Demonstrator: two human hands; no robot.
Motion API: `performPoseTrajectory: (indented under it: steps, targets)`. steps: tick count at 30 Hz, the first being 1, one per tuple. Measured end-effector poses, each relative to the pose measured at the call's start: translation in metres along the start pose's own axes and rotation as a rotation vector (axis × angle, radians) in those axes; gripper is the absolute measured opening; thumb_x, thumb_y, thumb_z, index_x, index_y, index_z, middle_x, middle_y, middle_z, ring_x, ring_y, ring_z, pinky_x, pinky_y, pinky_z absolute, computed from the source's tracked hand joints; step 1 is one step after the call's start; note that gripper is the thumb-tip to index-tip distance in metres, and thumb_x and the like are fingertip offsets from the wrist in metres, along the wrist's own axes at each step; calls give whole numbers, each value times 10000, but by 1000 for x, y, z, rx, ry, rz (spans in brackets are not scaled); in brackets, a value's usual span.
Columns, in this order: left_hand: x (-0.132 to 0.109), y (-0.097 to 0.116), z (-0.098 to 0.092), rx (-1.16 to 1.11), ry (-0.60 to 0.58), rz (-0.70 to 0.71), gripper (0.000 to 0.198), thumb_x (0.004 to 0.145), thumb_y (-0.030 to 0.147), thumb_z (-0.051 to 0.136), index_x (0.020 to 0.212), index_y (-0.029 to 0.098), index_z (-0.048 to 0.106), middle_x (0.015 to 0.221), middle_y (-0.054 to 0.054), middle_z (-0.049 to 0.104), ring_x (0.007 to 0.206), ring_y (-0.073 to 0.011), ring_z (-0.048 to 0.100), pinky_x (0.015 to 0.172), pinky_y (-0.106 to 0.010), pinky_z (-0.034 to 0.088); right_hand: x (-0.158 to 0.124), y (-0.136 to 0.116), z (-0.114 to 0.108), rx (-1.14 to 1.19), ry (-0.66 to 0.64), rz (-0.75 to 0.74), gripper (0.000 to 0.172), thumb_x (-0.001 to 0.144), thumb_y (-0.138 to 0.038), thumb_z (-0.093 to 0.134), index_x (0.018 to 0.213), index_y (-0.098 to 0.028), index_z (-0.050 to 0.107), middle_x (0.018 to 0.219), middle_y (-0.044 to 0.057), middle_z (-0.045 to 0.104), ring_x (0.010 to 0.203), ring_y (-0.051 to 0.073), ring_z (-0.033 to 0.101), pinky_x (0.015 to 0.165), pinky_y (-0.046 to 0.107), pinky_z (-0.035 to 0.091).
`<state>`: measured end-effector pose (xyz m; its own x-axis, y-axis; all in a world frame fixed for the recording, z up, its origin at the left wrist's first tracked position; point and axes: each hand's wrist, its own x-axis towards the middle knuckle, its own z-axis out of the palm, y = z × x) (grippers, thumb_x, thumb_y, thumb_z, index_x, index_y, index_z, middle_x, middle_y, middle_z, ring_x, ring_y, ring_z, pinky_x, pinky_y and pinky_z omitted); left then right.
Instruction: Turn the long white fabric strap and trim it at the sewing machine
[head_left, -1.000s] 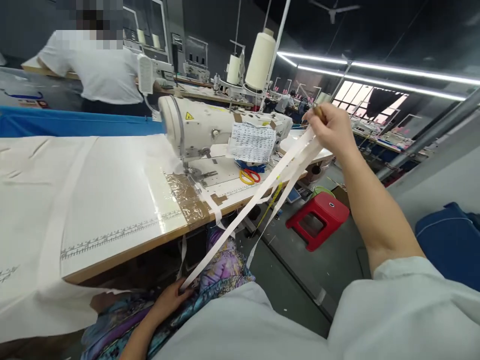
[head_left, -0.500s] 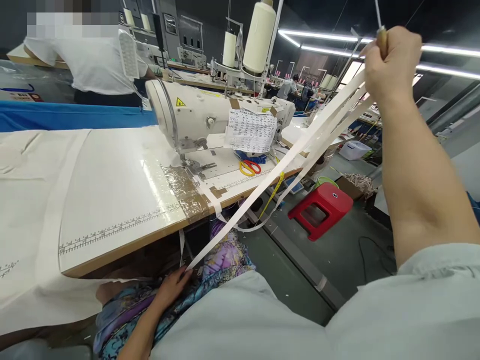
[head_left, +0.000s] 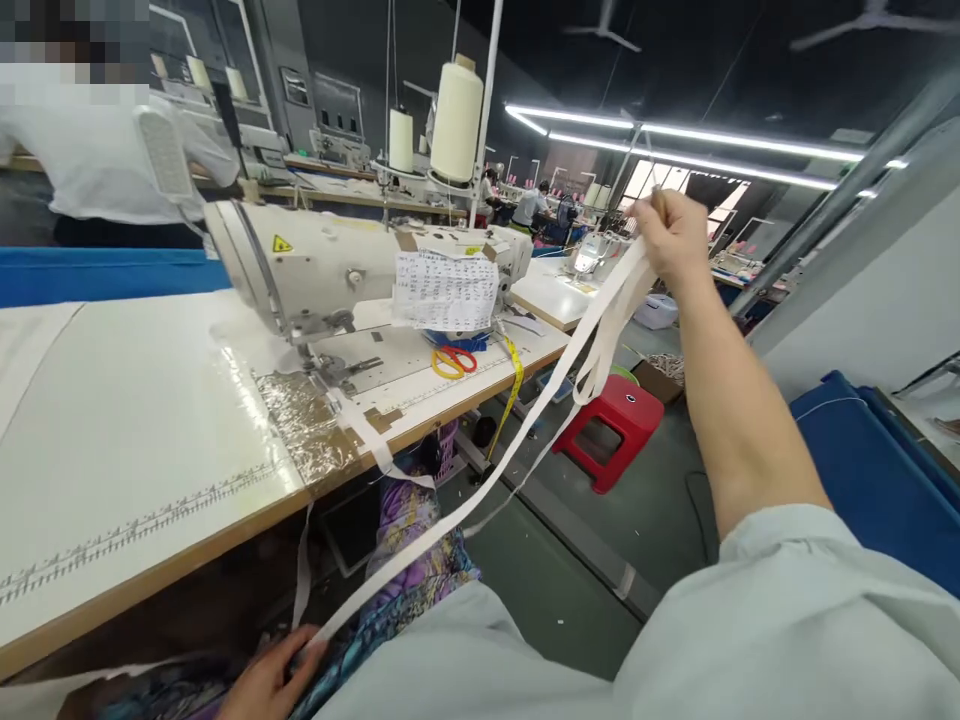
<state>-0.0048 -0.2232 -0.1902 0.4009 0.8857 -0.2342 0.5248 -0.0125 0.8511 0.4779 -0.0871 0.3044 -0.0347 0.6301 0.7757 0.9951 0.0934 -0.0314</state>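
Remotely I see white strip (head_left: 559, 375) slung R of & below sewing machine (head_left: 315, 250). R hand (head_left: 675, 238) clenches its looped top + thin tool (head_left: 658, 197), type unclear; L hand (head_left: 274, 675) pinches lower pt. I'd rate it light, soft, floppy; grip flat nr loops.

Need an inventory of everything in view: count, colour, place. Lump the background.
table: one nearby, white, left
sewing machine: one nearby, off-white, on table; others behind
paper sheet: one, white, on machine's side
thread cones: two nearby, cream, above machine; more behind
scissors: one pair, yellow-red handles, on table
measuring tape: one, yellow, over table edge
white strip: pieces uncountable, white, looped, lower left to right
brown-handled tool: one, held up right
stool: one, red, floor
white bin: one, beyond stool
light strips: several, white, overhead
co-worker: one nearby, white top, upper left; others far back
left hand: one, bottom, holding strip
right hand: one, raised right, holding strip and tool
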Motion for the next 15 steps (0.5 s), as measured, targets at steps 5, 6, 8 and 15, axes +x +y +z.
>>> performPoseTrajectory:
  steps: [5,6,8,15]
  targets:
    - [9,43,6,-107,-155,79,571,767,777,449,858,274,704,867,-30,731,894,-298,666,800,-345,537,-5,-33,7,249,83,-109,400,995,-529,447,921,-169,606,736,9,582,689,132,565,698,288,466]
    - [11,56,5,-117,-186,97,581,784,768,447,874,253,700,828,-36,714,843,-282,658,762,-331,531,-5,-39,8,275,99,-141,448,983,-582,426,925,-176,606,748,15,585,700,143,574,701,302,473]
    - [15,81,-1,-141,-225,132,600,811,757,441,884,214,688,719,-34,661,717,-238,620,668,-298,503,-6,-50,10,314,126,-182,496,970,-633,398,937,-185,608,743,16,575,684,150,569,684,314,475]
    - [-12,123,-80,-266,135,87,592,759,805,478,758,229,615,611,17,579,526,-155,505,535,-253,433,0,-45,29,321,207,-149,418,951,-575,453,858,-198,606,657,10,524,598,152,483,616,306,414]
